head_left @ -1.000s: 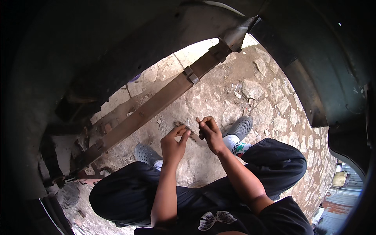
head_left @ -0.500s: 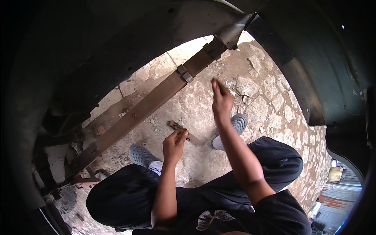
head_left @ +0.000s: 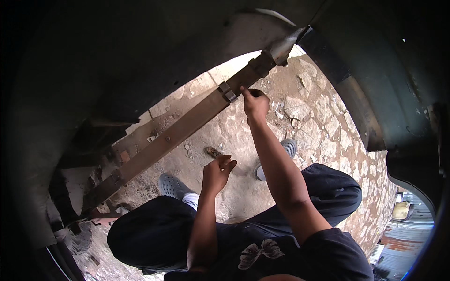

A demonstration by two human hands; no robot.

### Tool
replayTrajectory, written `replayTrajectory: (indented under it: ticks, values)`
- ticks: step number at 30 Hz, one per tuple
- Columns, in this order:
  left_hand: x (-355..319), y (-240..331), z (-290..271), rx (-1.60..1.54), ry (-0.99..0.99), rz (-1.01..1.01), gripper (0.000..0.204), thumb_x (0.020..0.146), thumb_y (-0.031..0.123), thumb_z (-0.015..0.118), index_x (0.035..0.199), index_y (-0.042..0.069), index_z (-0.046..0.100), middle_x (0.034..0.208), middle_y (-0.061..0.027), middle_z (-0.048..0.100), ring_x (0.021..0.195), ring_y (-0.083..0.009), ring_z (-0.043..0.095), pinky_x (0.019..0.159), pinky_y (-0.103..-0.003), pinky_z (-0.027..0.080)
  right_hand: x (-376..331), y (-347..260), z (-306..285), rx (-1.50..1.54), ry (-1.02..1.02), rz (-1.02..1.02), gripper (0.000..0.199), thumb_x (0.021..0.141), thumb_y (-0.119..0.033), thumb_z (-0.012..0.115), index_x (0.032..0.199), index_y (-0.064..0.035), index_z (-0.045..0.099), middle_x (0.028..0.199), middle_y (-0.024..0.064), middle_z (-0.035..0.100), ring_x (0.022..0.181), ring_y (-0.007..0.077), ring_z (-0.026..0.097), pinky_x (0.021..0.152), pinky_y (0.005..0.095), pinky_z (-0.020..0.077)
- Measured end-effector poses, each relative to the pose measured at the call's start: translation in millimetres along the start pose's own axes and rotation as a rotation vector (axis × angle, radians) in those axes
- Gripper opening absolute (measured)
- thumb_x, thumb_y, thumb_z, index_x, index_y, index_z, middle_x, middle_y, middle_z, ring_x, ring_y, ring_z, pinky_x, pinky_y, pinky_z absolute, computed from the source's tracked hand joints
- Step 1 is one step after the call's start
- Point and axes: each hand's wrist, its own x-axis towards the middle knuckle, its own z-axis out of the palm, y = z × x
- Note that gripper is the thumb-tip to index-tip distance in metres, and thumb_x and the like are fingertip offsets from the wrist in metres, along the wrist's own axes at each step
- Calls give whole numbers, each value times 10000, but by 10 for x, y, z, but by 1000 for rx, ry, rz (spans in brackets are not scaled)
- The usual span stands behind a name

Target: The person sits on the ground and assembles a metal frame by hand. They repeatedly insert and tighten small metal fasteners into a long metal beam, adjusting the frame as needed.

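Note:
A long brown leaf spring (head_left: pixel 187 116) runs diagonally under the vehicle body, with a metal clip (head_left: pixel 228 92) clasped around it. My right hand (head_left: pixel 257 105) is closed at the spring's lower edge, just right of the clip. Its thumb tip meets the spring's face while the other fingers curl; what they hold, if anything, is hidden. Lower down, my left hand (head_left: pixel 217 175) hangs in the air, thumb and fingers apart and nothing visible between them. Beneath it, a narrow piece with a mottled dark end (head_left: pixel 213 152) lies on the ground, partly covered by that hand.
Dark body panels (head_left: pixel 412 93) arch overhead and to the right. A bracket (head_left: pixel 280 49) meets the spring's upper end. Rough stone paving (head_left: pixel 328 126) lies below, with my shoes (head_left: pixel 172 185) on bare ground. Corrugated sheet metal (head_left: pixel 407 243) stands at the lower right.
My right hand has moved slightly left and up against the spring. The left hand's thumb and fingers have parted from a pinch, and it has shifted a little right.

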Motion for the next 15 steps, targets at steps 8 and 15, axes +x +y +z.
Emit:
replayTrajectory:
  ticks: [8,15]
  values:
    - [-77,-125,-70,-132,50,-44,403,937,332,761,1209,34,753,1126,-166,775,1038,-266,749,910,-370,556,292,-146,-195,-81,71,-95,472,782,-460,898,966,-34,808,826,88,765,737,234,690,763,400,536]
    - [-67,-166,-106,-255,92,-17,354,963,294,749,1188,20,744,1077,-154,785,987,-215,753,866,-330,560,-408,371,-218,487,-101,39,534,875,-399,843,1174,22,706,815,118,712,683,184,657,649,331,515]
